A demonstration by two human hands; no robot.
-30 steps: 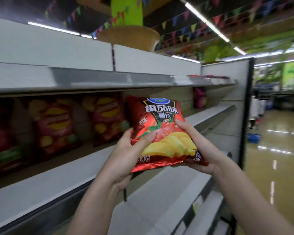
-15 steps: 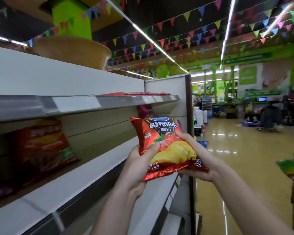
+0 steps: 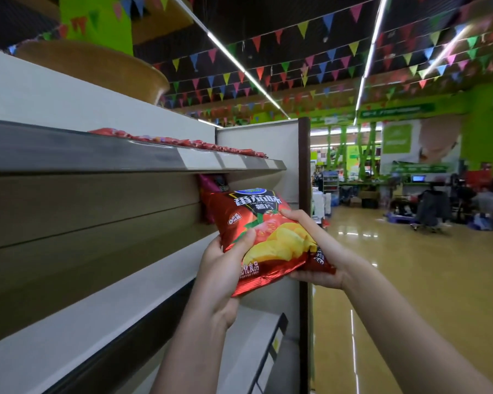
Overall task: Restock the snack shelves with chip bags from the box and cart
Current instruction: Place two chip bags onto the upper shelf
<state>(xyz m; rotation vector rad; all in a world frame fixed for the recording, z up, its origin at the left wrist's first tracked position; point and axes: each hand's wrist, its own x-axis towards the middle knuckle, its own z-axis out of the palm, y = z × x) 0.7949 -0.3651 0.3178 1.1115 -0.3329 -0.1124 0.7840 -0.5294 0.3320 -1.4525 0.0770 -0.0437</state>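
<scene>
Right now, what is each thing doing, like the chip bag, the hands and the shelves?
Red chip bag: sealed, puffy, held up in front of the shelf, tilted.
Left hand: grips the bag's lower left side, thumb on the front.
Right hand: grips the bag's right edge.
Middle shelf: bare along the near stretch.
Pink bag: upright at the shelf's far end.
Top shelf: red packs lying flat.

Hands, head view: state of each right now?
Left hand: closed on the chip bag, thumb across its front.
Right hand: closed on the same bag, fingers curled over its right edge.
</scene>
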